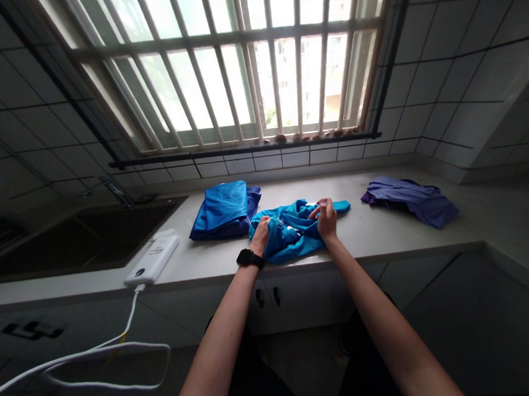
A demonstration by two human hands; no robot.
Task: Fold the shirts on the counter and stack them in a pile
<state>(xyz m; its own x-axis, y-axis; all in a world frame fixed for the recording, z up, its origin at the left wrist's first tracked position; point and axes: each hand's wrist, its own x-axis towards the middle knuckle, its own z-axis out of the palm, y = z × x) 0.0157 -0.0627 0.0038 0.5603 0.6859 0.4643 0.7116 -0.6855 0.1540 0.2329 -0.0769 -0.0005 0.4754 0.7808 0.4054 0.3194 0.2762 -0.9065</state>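
Note:
A crumpled teal-blue garment [281, 240] lies on the counter in front of me, its folds loose and bunched. At its left side my left hand [260, 236] is closed on a gathered part of the cloth; a black watch is on that wrist. My right hand [327, 219] is at the garment's right side, its fingers bent and gripping the cloth loosely. Small white patches show among the folds between my hands. A narrow strip of the same cloth reaches past my right hand to the right.
Left of the garment sits a folded blue stack of cloth [224, 207]. Purple cloth [410, 198] lies to the right on the countertop [361, 237]. A white power bank [154, 257] with a cable [131, 316] rests beside the dark sink [92, 238]. A barred window is ahead.

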